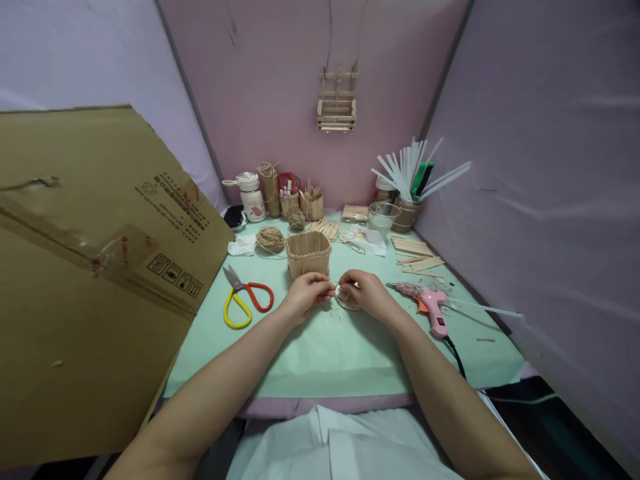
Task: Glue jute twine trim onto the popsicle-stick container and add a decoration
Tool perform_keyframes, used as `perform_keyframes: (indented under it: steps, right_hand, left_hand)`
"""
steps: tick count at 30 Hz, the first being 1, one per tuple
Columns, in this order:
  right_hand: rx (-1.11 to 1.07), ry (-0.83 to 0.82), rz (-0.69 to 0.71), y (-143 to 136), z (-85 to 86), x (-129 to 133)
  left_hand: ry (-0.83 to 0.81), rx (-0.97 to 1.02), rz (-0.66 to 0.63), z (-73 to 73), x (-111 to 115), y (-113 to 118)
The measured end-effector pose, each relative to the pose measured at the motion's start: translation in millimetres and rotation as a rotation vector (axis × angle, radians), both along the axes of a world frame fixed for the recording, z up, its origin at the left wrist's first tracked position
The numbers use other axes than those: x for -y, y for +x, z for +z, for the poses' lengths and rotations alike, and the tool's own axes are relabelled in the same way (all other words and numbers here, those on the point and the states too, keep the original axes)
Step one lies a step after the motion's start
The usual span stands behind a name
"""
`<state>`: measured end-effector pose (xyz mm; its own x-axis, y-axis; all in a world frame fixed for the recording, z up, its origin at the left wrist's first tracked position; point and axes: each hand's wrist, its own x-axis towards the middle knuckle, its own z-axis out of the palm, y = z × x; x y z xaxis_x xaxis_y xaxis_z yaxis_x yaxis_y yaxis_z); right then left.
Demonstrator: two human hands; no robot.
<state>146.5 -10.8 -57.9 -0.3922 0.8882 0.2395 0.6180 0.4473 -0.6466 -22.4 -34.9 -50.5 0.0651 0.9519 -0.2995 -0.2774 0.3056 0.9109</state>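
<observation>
My left hand (311,295) is closed in a pinch just in front of a small woven-looking wooden basket (306,260). What lies between its fingertips is too small to name. Close beside it, my right hand (364,293) has its fingers drawn together over a small round whitish piece (345,304) on the table. The hand covers part of that piece, and I cannot tell what its fingertips grip. To the left lie scissors (244,293) with one red and one yellow handle, blades apart. On the right a pink glue gun (425,301) rests with a glue stick in its back.
A large cardboard box (100,280) leans in at the left. Behind the basket are a twine ball (271,239), a white bottle (251,197) and a clear cup (384,217). Wooden sticks (413,247) and a pot of glue sticks (407,213) stand right. A wooden swing (338,113) hangs above.
</observation>
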Motion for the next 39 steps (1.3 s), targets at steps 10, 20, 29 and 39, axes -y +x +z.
perform_keyframes:
  steps: [10, 20, 29, 39]
  right_hand:
    - [-0.436, -0.187, -0.085, -14.5, -13.5, -4.3]
    - [-0.609, -0.33, -0.119, -19.9, -11.4, 0.4]
    - [-0.678, -0.403, -0.13, -24.0, -9.7, 5.0]
    - [-0.631, -0.337, -0.151, -17.4, -7.4, 4.4]
  left_hand:
    - [0.049, 0.018, 0.069, -7.1, -1.2, 5.0]
    - [0.089, -0.011, 0.086, -7.7, -0.7, 7.4]
    - [0.117, -0.049, 0.088, -11.5, -0.6, 8.1]
    - [0.145, -0.056, 0.096, -10.7, -1.5, 8.8]
